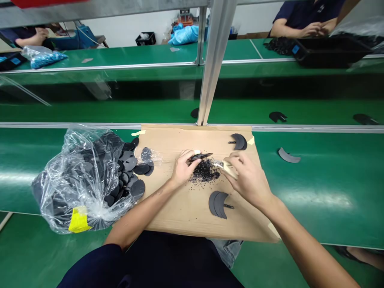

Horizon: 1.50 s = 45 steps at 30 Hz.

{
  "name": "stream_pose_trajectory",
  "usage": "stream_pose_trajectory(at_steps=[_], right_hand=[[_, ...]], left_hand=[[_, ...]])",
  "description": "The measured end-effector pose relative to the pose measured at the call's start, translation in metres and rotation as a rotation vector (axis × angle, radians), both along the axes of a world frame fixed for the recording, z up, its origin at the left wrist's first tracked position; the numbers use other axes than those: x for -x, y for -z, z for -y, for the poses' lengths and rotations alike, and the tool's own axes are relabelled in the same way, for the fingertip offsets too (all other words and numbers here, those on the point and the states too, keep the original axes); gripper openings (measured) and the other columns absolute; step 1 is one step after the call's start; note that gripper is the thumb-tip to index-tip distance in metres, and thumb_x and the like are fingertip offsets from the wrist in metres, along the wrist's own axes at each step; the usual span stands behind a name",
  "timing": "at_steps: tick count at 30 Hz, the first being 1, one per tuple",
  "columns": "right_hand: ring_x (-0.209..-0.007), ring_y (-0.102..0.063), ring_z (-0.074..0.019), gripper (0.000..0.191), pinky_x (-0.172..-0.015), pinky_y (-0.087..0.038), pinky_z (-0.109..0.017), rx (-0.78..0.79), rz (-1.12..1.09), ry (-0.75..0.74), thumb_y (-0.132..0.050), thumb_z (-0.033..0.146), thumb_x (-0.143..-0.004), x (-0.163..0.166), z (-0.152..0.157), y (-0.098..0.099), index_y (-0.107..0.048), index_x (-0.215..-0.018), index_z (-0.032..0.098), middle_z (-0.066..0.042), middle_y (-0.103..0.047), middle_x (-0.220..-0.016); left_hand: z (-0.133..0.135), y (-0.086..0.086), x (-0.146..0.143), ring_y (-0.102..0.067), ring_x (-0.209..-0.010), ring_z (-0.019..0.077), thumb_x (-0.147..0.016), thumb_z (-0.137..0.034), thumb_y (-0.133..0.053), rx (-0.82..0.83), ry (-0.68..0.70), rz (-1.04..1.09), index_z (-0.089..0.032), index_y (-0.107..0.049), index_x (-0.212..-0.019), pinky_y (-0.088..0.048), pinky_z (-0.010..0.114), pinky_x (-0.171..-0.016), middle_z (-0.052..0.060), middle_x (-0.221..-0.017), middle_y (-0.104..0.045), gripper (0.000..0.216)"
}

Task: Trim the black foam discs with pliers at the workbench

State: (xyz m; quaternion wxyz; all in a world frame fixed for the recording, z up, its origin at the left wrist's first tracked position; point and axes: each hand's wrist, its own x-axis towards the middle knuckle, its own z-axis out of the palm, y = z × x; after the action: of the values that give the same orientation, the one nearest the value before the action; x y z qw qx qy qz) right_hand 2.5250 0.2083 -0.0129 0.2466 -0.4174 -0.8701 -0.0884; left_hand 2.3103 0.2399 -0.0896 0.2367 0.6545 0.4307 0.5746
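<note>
On cardboard [186, 216], mid-bench: left hand [183, 168] fingers pinch black part [200, 156]; right hand [247, 178] fingers grip pale tool [225, 167]. Best trim over shavings [205, 172], strokes away from fingers.

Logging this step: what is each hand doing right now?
Left hand: closed on a dark flat part.
Right hand: closed on a pale tool, over the black shavings.

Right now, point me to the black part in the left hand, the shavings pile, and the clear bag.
black part [201, 156], head view, on its flat middle.
shavings pile [205, 173], head view, on the pile's centre.
clear bag [78, 176], head view, on the plastic's front face.
</note>
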Motion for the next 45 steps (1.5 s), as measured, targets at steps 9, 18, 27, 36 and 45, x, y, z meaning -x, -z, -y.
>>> stream_pose_trajectory(at_steps=[9,18,27,36,45], right_hand=[[-0.074,-0.065,-0.0190,0.009,-0.067,-0.050,-0.031,0.050,-0.377,-0.243,-0.055,0.020,-0.099,0.007,-0.018,0.012,-0.064,-0.101,0.020,-0.006,-0.070,-0.085],[-0.075,-0.065,-0.0178,0.021,-0.068,-0.045,-0.032,-0.406,-0.197,-0.178,-0.050,0.004,-0.096,-0.002,-0.012,0.035,-0.064,-0.099,0.020,-0.006,-0.075,-0.084],[-0.077,-0.064,-0.0173,0.025,-0.070,-0.042,-0.031,-0.545,-0.176,-0.204,-0.050,0.000,-0.092,-0.012,-0.013,0.036,-0.062,-0.100,0.020,-0.007,-0.078,-0.090],[-0.079,-0.065,-0.0199,0.018,-0.071,-0.045,-0.034,-0.563,-0.158,-0.279,-0.055,0.012,-0.099,-0.007,-0.007,0.034,-0.070,-0.101,0.022,-0.009,-0.079,-0.100],[-0.088,-0.071,-0.0221,0.026,-0.074,-0.054,-0.036,-0.385,-0.110,-0.362,-0.049,0.010,-0.098,0.004,-0.023,0.024,-0.067,-0.113,0.022,-0.013,-0.077,-0.111]], left_hand=[[0.011,0.000,0.013,-0.069,-0.094,0.0199,-0.088,-0.016,-0.071,-0.005,0.192,-0.135,-0.019,-0.075,-0.109,-0.057,0.032,-0.088,0.007,-0.103,-0.075,0.021],[0.002,-0.004,0.033,-0.068,-0.080,0.0162,-0.096,-0.011,-0.059,-0.204,0.175,-0.404,-0.017,-0.073,-0.100,-0.055,0.026,-0.073,0.006,-0.090,-0.073,0.016],[-0.003,-0.019,0.033,-0.067,-0.078,0.0172,-0.101,-0.023,-0.056,-0.166,0.094,-0.464,-0.018,-0.072,-0.092,-0.056,0.029,-0.074,0.006,-0.086,-0.072,0.020],[-0.012,-0.065,0.015,-0.071,-0.106,0.0207,-0.093,-0.026,-0.070,0.078,0.515,-0.255,-0.019,-0.078,-0.111,-0.059,0.030,-0.089,0.010,-0.117,-0.074,0.021],[-0.057,-0.064,0.069,-0.073,-0.098,0.0201,-0.082,-0.029,-0.082,0.229,0.467,-0.038,-0.014,-0.080,-0.097,-0.059,0.033,-0.090,0.012,-0.108,-0.076,0.022]])
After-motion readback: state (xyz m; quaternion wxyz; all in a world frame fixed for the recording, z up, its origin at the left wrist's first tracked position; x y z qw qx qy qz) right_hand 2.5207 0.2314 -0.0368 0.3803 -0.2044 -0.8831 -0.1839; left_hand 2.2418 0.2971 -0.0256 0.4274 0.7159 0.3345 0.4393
